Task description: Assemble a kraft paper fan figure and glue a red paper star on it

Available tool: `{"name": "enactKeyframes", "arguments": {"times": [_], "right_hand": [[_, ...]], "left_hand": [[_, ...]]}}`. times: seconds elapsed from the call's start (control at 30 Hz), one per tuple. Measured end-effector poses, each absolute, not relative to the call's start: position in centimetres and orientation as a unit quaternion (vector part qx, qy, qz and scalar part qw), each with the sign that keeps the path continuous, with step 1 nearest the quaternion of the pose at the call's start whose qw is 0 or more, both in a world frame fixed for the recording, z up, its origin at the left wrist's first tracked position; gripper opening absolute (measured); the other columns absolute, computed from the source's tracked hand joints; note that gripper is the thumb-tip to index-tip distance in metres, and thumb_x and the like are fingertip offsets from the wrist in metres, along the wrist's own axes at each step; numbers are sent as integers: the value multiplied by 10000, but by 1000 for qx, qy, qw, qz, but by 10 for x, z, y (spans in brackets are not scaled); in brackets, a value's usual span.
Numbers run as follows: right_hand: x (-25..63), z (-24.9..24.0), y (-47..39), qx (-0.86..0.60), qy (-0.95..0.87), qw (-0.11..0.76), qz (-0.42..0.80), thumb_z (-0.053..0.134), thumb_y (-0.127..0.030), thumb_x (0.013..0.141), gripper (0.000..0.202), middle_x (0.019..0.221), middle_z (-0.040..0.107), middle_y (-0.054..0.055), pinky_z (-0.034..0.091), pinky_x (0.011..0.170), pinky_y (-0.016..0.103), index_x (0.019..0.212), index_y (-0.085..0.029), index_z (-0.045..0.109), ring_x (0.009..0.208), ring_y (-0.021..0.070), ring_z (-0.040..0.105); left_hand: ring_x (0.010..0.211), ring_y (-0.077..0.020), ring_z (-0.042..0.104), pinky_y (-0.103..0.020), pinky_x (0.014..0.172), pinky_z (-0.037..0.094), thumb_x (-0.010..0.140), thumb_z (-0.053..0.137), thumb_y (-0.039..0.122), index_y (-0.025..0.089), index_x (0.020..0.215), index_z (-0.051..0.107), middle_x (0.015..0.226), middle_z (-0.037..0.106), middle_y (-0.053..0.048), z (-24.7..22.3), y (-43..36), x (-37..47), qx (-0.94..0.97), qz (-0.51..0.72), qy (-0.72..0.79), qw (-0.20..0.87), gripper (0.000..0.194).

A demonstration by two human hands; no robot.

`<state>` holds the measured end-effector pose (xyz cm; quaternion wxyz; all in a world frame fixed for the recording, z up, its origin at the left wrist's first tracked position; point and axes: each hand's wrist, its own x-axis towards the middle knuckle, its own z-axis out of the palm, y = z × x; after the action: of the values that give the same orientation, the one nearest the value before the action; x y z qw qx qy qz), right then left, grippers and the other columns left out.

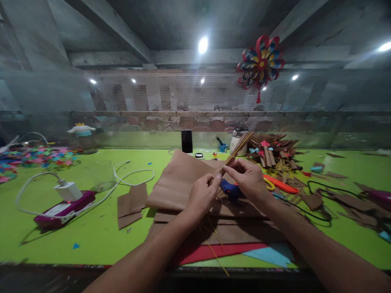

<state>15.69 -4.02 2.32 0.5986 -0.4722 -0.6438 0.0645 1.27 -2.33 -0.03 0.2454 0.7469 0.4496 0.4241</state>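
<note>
My left hand (pixel 203 195) is closed around the lower end of a thin brown paper roll (pixel 240 149), which slants up and to the right. A yellow string runs along the roll, and loose yellow string ends (pixel 214 244) hang below my left hand. My right hand (pixel 249 177) pinches the same roll just above the left, thumb and fingertips together. Beneath both hands lies a stack of brown paper sheets (pixel 174 179). On it, partly hidden by my right hand, is a blue tool that looks like a glue gun (pixel 229 189).
A pile of brown paper rolls (pixel 270 154) with red stars stands at the back right. Nearer are an orange-handled tool (pixel 282 185), black cord and paper scraps. At left sit a purple power strip (pixel 65 207), white cable and a clear cup (pixel 99 177). A phone (pixel 187 141) stands behind.
</note>
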Motion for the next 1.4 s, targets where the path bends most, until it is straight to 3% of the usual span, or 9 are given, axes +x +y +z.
{"name": "enactKeyframes", "arguments": {"times": [0.57, 1.4], "right_hand": [[154, 26, -43, -482, -649, 589, 9, 579, -311, 719, 226, 491, 420, -44, 277, 453, 213, 560, -162, 521, 466, 81, 352], [152, 27, -44, -499, -635, 590, 2, 586, -305, 714, 236, 503, 439, -34, 301, 483, 226, 543, -167, 501, 485, 93, 372]], "left_hand": [[510, -96, 403, -211, 478, 262, 787, 369, 535, 171, 593, 495, 512, 406, 40, -1, -23, 12, 744, 433, 442, 252, 431], [471, -99, 400, -216, 463, 267, 778, 358, 565, 163, 627, 551, 468, 420, 37, -2, -21, 13, 740, 419, 446, 281, 470]]}}
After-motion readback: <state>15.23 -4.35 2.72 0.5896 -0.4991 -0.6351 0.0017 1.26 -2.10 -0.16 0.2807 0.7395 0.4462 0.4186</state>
